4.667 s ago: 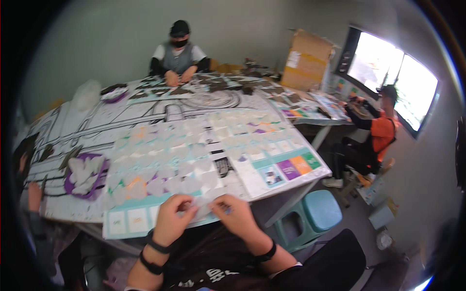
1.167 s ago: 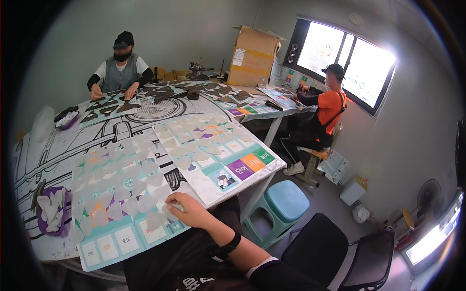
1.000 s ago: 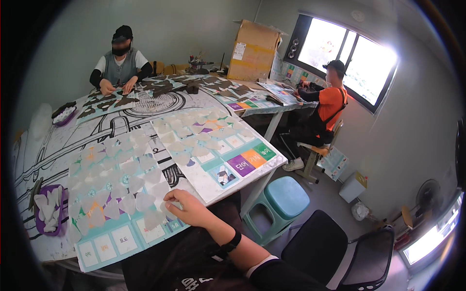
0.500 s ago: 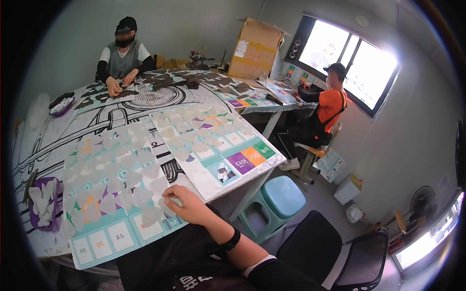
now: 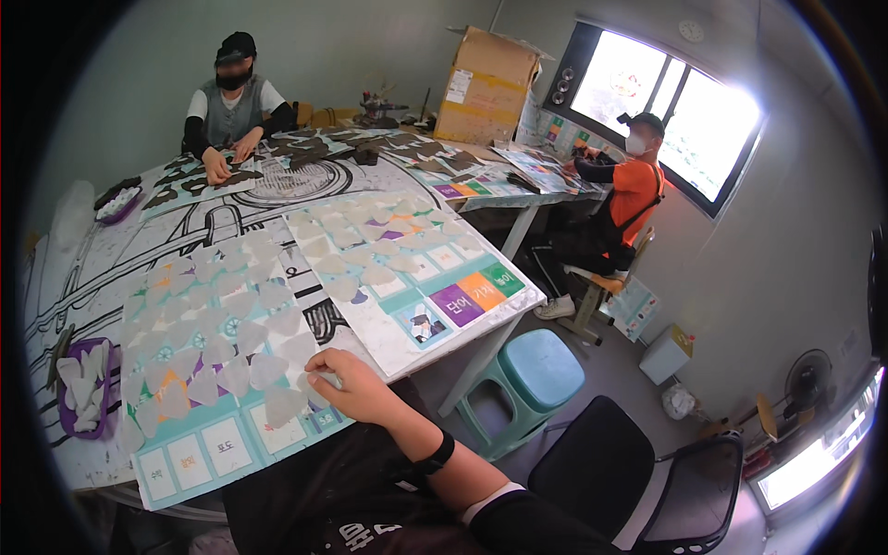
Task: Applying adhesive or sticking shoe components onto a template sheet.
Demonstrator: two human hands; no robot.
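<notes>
My right hand is over the right edge of the near printed sheet, its fingers curled in toward the thumb. At the fingertips is a thin pale grey piece, partly hidden by them. Many similar flat, irregular, leaf-like grey pieces cover most of this sheet, laid in rough rows over its colourful print. A second printed sheet with the same kind of pieces lies beyond, to the right. My left hand does not show.
A purple basket of pale pieces stands at the table's left. Across the table a co-worker handles dark pieces; another sits by the window. A blue-green stool and a black chair stand to my right.
My right hand has shifted slightly up and left, still at the sheet's edge. The person in orange has turned the head toward the room.
</notes>
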